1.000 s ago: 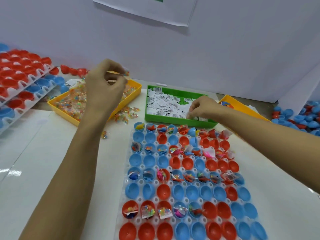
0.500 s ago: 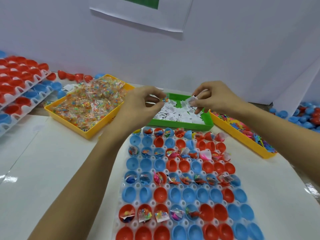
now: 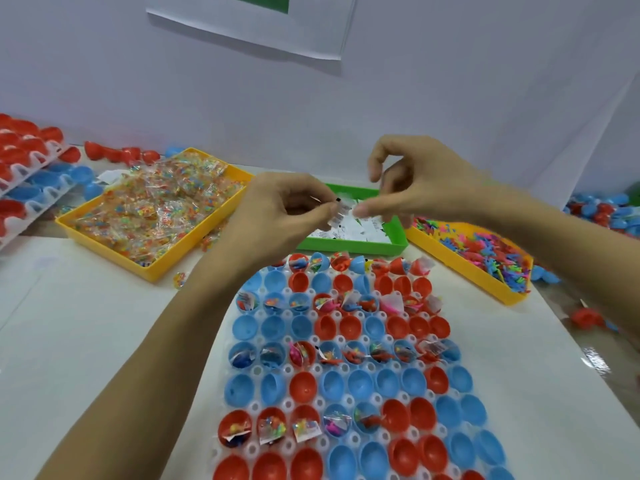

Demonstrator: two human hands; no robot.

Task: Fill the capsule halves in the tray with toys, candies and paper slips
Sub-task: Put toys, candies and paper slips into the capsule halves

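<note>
A white tabletop [image 3: 86, 341] set against a pale wall carries a clear plastic tray [image 3: 254, 407] of red and blue capsule halves [image 3: 303, 388]; some rows hold toys and candy packets, other rows sit bare. Above its far end, both hands meet over a green plastic bin [image 3: 398, 237] of small white paper slips [image 3: 360, 230]. The left hand [image 3: 280, 209] pinches a small printed paper slip [image 3: 337, 216] between thumb and curled fingers, and the right hand [image 3: 412, 181] touches the slip's other edge with its thumb and forefinger. To the left sits a yellow bin of wrapped multicoloured candies [image 3: 156, 209], to the right a yellow bin of small bright plastic toys [image 3: 481, 254].
</note>
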